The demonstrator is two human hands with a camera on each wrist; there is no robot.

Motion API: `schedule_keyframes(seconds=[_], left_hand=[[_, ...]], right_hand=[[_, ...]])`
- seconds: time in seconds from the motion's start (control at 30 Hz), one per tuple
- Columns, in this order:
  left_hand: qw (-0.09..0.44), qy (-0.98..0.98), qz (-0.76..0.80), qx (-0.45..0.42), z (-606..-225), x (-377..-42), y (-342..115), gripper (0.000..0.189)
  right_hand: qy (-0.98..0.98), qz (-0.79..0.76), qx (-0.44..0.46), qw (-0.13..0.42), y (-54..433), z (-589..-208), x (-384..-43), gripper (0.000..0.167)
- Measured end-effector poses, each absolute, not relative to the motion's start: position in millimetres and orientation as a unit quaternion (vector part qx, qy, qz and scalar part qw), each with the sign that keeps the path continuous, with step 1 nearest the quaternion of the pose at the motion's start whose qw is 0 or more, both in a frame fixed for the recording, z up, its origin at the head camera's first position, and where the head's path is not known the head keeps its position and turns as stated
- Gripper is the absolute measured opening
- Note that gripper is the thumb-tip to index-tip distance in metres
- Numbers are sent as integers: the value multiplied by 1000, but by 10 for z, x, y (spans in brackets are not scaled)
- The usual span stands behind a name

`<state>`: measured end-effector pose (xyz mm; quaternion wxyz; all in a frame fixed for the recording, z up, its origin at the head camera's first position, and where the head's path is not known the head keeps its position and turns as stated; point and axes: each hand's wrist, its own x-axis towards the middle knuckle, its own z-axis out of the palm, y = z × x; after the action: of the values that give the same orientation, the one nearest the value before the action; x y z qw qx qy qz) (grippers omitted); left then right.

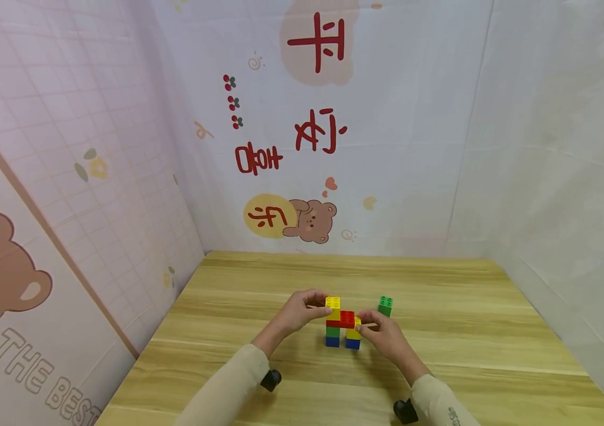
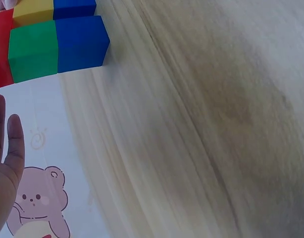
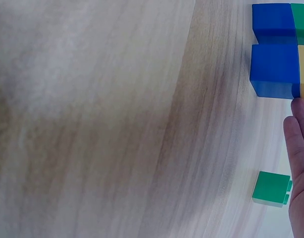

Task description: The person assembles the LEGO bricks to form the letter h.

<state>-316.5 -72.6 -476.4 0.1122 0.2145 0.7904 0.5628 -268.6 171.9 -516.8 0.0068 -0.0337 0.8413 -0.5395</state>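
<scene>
A small structure of toy building bricks stands on the table in front of me. Its left column has a blue brick (image 2: 81, 42) at the base, a green brick (image 2: 34, 51) above it and a yellow brick (image 1: 332, 309) on top. A red brick (image 1: 348, 318) bridges to the right column, where a lower yellow brick (image 1: 353, 334) sits on another blue brick (image 3: 275, 69). My left hand (image 1: 302, 310) pinches the top yellow brick between thumb and fingers. From the other side, my right hand (image 1: 387, 338) pinches the lower yellow brick at its exposed right end.
A loose green brick (image 1: 385, 305) stands behind my right hand. The wooden table (image 1: 259, 272) meets a printed cloth backdrop (image 1: 403, 148) at the back, with more cloth along both sides.
</scene>
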Motion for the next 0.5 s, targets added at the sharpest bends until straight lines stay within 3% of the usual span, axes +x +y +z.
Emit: schedule_keyframes(seconds=[0.5], left_hand=[[101,792,564,210,-4773,-3148,-691,33]], right_hand=[[842,-539,-31,7,1717,-5158,-2675,23]])
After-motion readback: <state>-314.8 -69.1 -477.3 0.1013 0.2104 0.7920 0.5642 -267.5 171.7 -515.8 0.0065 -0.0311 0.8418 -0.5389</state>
